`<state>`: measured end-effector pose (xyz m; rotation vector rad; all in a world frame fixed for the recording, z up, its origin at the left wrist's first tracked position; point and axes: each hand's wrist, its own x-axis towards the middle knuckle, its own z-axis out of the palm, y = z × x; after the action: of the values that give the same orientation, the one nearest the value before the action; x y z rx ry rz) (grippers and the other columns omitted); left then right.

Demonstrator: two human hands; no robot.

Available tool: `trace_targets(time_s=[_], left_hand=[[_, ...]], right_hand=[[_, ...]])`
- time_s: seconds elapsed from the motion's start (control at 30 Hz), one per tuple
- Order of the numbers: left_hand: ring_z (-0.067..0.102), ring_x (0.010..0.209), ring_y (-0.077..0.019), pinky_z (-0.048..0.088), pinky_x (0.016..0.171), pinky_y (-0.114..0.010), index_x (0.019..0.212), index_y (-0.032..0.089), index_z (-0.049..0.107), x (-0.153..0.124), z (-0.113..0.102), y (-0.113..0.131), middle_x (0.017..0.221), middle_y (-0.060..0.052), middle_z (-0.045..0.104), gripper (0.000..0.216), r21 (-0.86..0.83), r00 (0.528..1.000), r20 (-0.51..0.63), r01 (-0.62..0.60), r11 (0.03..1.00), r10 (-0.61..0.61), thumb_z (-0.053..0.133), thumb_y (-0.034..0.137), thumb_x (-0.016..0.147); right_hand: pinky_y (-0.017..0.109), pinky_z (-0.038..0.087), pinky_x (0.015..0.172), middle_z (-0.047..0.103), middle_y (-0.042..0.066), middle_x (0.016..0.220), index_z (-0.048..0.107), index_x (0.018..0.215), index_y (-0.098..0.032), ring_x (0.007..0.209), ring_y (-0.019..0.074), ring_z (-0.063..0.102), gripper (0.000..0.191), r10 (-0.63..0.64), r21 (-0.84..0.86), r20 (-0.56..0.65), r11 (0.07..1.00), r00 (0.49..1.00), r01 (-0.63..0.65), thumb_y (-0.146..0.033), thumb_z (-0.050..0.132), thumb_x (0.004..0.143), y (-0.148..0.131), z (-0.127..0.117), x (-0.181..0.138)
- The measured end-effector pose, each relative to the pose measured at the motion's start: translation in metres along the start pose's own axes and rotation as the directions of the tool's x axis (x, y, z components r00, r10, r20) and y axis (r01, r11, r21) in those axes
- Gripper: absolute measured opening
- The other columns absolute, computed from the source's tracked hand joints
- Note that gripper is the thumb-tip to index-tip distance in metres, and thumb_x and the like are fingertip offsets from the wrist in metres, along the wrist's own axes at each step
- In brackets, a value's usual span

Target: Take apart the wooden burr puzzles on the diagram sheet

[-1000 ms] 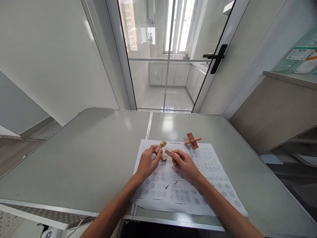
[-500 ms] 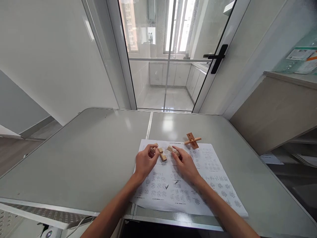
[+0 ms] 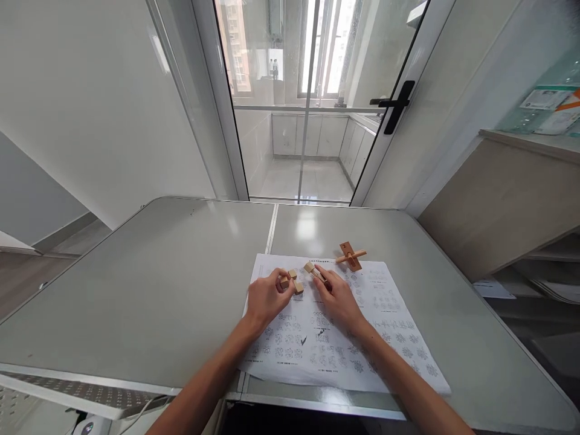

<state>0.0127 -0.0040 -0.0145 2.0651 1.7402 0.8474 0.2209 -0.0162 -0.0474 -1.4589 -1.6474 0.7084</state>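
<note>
Hands: both rest low on the printed sheet, close together, each with fingers curled around small wooden pieces.
Left hand: the left hand pinches a short cluster of pale wooden blocks between thumb and fingertips; the cluster sits at or just above the paper, and I cannot tell whether it is lifted clear.
Right hand: the right hand grips a single notched wooden bar with its fingers closed narrow around the near end; the far end points up and away toward the left hand's pieces.
Gap between pieces: the bar and the block cluster lie just beside one another but apart, not interlocked.
Progress, as judged: the pale pieces appear only partly joined, a small cluster in one hand and a loose bar in the other, so the bar has yet to be fitted to the cluster.
Second puzzle: a darker, orange-toned wooden cross lies at the far edge of the sheet, well apart from both hands, with its pieces crossed together and untouched.
Sheet: rows of small printed diagrams cover it, with a dark tick mark near the middle.
Table: the grey table carries the sheet near its front edge.
Beyond: a glass door with a black door handle stands behind the table.
</note>
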Motion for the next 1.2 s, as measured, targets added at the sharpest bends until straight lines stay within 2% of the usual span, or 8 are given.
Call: trace_targets(time_s=[0.1,0.37,0.63,0.83,0.9,1.0,1.1,1.2], left_hand=[[0.062,0.054,-0.0156,0.037,0.059,-0.026,0.088,0.027,0.069,-0.001,0.001,-0.001,0.058,0.005,0.065,0.011,0.037,0.999,0.012,-0.044,0.998,0.043,0.064,0.036,0.091],[0.056,0.05,-0.0141,0.035,0.058,-0.027,0.068,0.024,0.067,-0.003,0.001,0.001,0.053,0.003,0.059,0.031,0.094,0.992,0.047,-0.121,0.988,0.117,0.061,0.039,0.094],[0.056,0.05,-0.0135,0.038,0.059,-0.026,0.085,0.024,0.063,-0.004,0.001,-0.001,0.054,0.007,0.058,0.017,0.003,0.989,0.05,-0.138,0.99,0.138,0.06,0.038,0.094],[0.057,0.053,-0.0131,0.039,0.058,-0.026,0.09,0.024,0.06,-0.004,0.001,-0.003,0.058,0.007,0.056,0.016,-0.066,0.989,0.024,-0.147,0.987,0.148,0.058,0.039,0.097],[0.06,0.062,-0.0148,0.043,0.063,-0.027,0.093,0.024,0.06,-0.003,0.001,-0.003,0.065,0.005,0.06,0.012,-0.078,0.982,-0.005,-0.19,0.979,0.19,0.059,0.036,0.096],[0.064,0.089,-0.0222,0.051,0.082,-0.035,0.1,0.024,0.059,-0.001,0.0,-0.002,0.09,-0.003,0.067,0.012,-0.061,0.955,-0.071,-0.294,0.954,0.289,0.064,0.03,0.092],[0.06,0.113,-0.0293,0.05,0.1,-0.045,0.115,0.023,0.057,0.0,-0.001,-0.003,0.118,-0.01,0.065,0.032,-0.074,0.935,-0.081,-0.352,0.933,0.346,0.071,0.028,0.086],[0.057,0.124,-0.0323,0.048,0.107,-0.048,0.129,0.023,0.052,-0.001,0.001,-0.004,0.131,-0.012,0.062,0.055,-0.119,0.928,-0.029,-0.373,0.92,0.372,0.078,0.032,0.082]], right_hand=[[0.037,0.052,0.075,0.067,0.008,0.093,0.064,0.146,-0.019,0.073,0.0214,0.059,0.054,-0.019,-0.016,0.022,1.0,1.0,0.02,-0.05,0.049,0.105,0.001,0.0,0.0],[0.034,0.049,0.072,0.064,0.005,0.087,0.068,0.142,-0.019,0.07,0.0197,0.057,0.05,-0.048,-0.044,0.051,0.998,0.998,0.05,-0.047,0.051,0.104,-0.002,-0.003,0.0],[0.035,0.053,0.075,0.067,0.007,0.094,0.071,0.135,-0.021,0.072,0.02,0.061,0.042,-0.097,-0.055,0.035,0.994,0.995,0.099,-0.042,0.055,0.103,-0.003,0.003,-0.003],[0.035,0.052,0.075,0.068,0.007,0.102,0.072,0.131,-0.024,0.074,0.0201,0.063,0.036,-0.106,-0.074,0.047,0.991,0.993,0.109,-0.038,0.055,0.102,-0.011,0.003,-0.008],[0.035,0.052,0.074,0.069,0.007,0.104,0.071,0.131,-0.024,0.074,0.02,0.064,0.036,-0.117,-0.089,0.057,0.989,0.991,0.122,-0.037,0.055,0.102,-0.013,0.002,-0.009],[0.035,0.052,0.075,0.069,0.008,0.108,0.069,0.131,-0.025,0.076,0.0207,0.065,0.035,-0.139,-0.115,0.073,0.982,0.988,0.147,-0.036,0.056,0.101,-0.015,0.002,-0.01],[0.034,0.052,0.075,0.07,0.007,0.111,0.068,0.131,-0.026,0.079,0.021,0.066,0.034,-0.154,-0.13,0.088,0.978,0.984,0.164,-0.035,0.058,0.1,-0.015,0.001,-0.011],[0.034,0.052,0.075,0.069,0.007,0.113,0.067,0.132,-0.026,0.078,0.0201,0.066,0.036,-0.147,-0.129,0.097,0.979,0.984,0.159,-0.032,0.059,0.098,-0.014,0.001,-0.011]])
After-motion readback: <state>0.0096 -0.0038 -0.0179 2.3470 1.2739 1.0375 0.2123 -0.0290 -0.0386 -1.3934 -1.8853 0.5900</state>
